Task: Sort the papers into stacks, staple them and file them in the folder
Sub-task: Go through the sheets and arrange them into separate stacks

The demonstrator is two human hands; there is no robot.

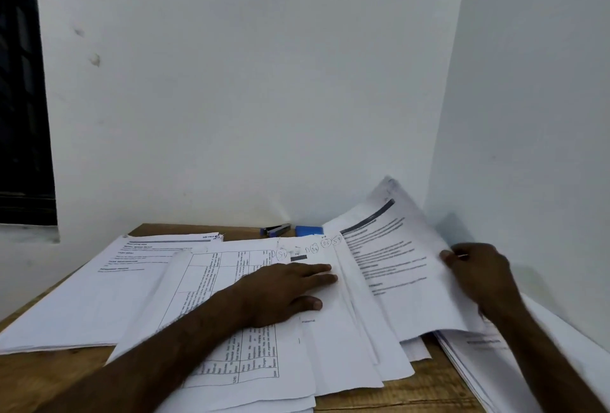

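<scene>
A wooden bench carries the papers: a fanned middle pile, a squared left stack and a right stack. A printed sheet tilts up off the middle pile, its edge pinched in the right hand. The left hand presses flat on the middle pile, grip wide. A stapler and a blue box lie at the back.

Left hand flat on middle paper pile. Right hand pinches edge of lifted printed sheet. Another stack at left. Stapler and blue box near wall. Wooden table.
</scene>
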